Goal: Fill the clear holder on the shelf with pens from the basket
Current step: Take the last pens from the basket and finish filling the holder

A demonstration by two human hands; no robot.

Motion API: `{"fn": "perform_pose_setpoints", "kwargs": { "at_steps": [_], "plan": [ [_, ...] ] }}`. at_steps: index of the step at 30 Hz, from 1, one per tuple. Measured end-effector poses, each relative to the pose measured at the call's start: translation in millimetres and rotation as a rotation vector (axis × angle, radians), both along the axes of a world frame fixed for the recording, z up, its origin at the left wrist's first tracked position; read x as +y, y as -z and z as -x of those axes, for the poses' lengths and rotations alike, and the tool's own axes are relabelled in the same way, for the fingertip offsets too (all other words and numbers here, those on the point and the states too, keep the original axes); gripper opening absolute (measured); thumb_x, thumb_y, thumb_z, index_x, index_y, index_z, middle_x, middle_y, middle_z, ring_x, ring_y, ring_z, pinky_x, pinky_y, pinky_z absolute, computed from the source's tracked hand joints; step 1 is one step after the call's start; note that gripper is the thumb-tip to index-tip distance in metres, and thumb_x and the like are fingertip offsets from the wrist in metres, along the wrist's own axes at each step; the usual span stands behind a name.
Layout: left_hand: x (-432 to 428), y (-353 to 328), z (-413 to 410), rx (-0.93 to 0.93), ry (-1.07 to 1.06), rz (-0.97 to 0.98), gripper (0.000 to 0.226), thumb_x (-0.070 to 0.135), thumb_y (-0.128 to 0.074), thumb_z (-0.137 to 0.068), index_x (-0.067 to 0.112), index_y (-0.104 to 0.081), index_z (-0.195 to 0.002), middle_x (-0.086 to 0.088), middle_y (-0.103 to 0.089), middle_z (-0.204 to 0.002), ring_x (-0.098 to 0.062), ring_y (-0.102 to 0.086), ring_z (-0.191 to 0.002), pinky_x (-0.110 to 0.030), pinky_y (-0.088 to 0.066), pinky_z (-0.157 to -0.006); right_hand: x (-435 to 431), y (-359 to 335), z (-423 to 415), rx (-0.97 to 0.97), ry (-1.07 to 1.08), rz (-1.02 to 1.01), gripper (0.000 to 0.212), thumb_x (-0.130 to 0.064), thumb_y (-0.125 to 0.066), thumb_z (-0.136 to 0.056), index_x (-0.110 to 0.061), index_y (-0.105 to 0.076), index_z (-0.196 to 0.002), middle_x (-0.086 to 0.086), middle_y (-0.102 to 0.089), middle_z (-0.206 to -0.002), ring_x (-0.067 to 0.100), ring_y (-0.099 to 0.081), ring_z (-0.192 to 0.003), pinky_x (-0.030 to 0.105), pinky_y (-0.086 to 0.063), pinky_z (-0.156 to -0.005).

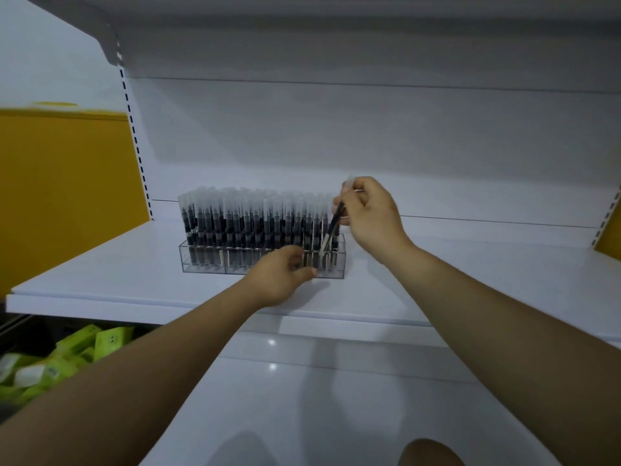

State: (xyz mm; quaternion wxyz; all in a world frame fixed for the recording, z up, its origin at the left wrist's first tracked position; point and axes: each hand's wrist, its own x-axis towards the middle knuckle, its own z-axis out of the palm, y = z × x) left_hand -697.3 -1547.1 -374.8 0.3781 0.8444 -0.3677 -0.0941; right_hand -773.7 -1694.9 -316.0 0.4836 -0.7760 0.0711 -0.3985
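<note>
1. While one clear holder (208, 268) stands on the white shelf (100, 277), packed with rows of upright black pens (248, 223) too blurred to count, one more pen (333, 226) leans into its right end.
2. The right hand (369, 216) pinches that single pen near its cap, fingers curled.
3. The left hand (279, 279) lies against the holder's front wall, fingers bent; whether it grips cannot be told.
4. Several green packs (77, 348) lie lower left, their print too blurred to read.

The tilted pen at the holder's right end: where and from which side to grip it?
Grip the pen by its upper end, from above-right as the right hand does: its lower tip sits in the clear holder and packed pens crowd its left.
</note>
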Motion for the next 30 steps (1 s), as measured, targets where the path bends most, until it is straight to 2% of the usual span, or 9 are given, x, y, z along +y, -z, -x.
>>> {"fn": "perform_pose_setpoints", "kwargs": {
  "at_steps": [3, 6, 10, 12, 22, 25, 30],
  "plan": [
    [16, 20, -4, -0.153, -0.047, -0.188, 0.063, 0.046, -0.053, -0.093, 0.017, -0.035, -0.146, -0.004, -0.040, -0.150, -0.023, -0.041, -0.135, -0.032, -0.032, -0.108, -15, -2, -3, -0.008, 0.069, -0.012, 0.016, -0.026, -0.045, -0.100, -0.033, -0.051, -0.087, 0.000, -0.065, -0.096, 0.023, -0.065, -0.092, 0.050, -0.055, -0.084],
    [27, 34, -7, -0.283, -0.080, -0.345, 0.066, 0.058, -0.044, -0.093, 0.021, -0.035, -0.146, -0.004, -0.040, -0.151, -0.023, -0.040, -0.135, -0.038, -0.031, -0.111, -22, 1, -9, 0.016, 0.097, 0.005, 0.011, -0.026, -0.044, -0.099, -0.027, -0.052, -0.092, -0.003, -0.064, -0.094, 0.021, -0.064, -0.093, 0.048, -0.053, -0.087],
    [35, 43, -8, -0.429, -0.090, -0.477, 0.067, 0.064, -0.026, -0.094, 0.025, -0.029, -0.149, 0.002, -0.023, -0.159, -0.017, -0.018, -0.146, -0.051, -0.008, -0.117, -22, 4, -15, 0.065, 0.102, 0.023, 0.015, -0.032, -0.044, -0.100, -0.021, -0.054, -0.102, 0.000, -0.063, -0.097, 0.025, -0.064, -0.092, 0.049, -0.055, -0.085],
    [37, 46, -9, -0.456, -0.089, -0.518, 0.067, 0.063, -0.020, -0.095, 0.026, -0.024, -0.150, 0.002, -0.017, -0.160, -0.016, -0.011, -0.148, -0.053, -0.004, -0.117, -21, 5, -17, 0.071, 0.101, 0.034, 0.017, -0.032, -0.043, -0.101, -0.019, -0.053, -0.105, 0.001, -0.062, -0.095, 0.028, -0.064, -0.089, 0.050, -0.055, -0.083],
    [37, 55, -9, -0.504, -0.114, -0.540, 0.069, 0.063, -0.013, -0.094, 0.027, -0.018, -0.152, 0.005, -0.011, -0.161, -0.013, -0.006, -0.148, -0.050, -0.006, -0.118, -23, 16, -24, 0.131, 0.146, 0.128, 0.021, -0.027, -0.044, -0.100, -0.015, -0.053, -0.115, 0.006, -0.064, -0.100, 0.027, -0.062, -0.091, 0.044, -0.054, -0.085],
    [36, 56, -9, -0.514, -0.119, -0.537, 0.068, 0.063, -0.012, -0.094, 0.027, -0.018, -0.152, 0.005, -0.012, -0.161, -0.013, -0.006, -0.148, -0.050, -0.006, -0.119, -22, 26, -27, 0.184, 0.156, 0.176, 0.025, -0.028, -0.042, -0.101, -0.013, -0.052, -0.119, 0.004, -0.062, -0.102, 0.022, -0.058, -0.083, 0.031, -0.049, -0.074],
    [36, 56, -9, -0.517, -0.119, -0.542, 0.069, 0.063, -0.012, -0.094, 0.027, -0.018, -0.152, 0.004, -0.012, -0.161, -0.014, -0.007, -0.148, -0.050, -0.007, -0.119, -19, 33, -33, 0.217, 0.186, 0.197, 0.027, -0.032, -0.038, -0.102, -0.014, -0.050, -0.119, 0.004, -0.060, -0.091, 0.020, -0.054, -0.074, 0.030, -0.043, -0.066]
  ]
}}
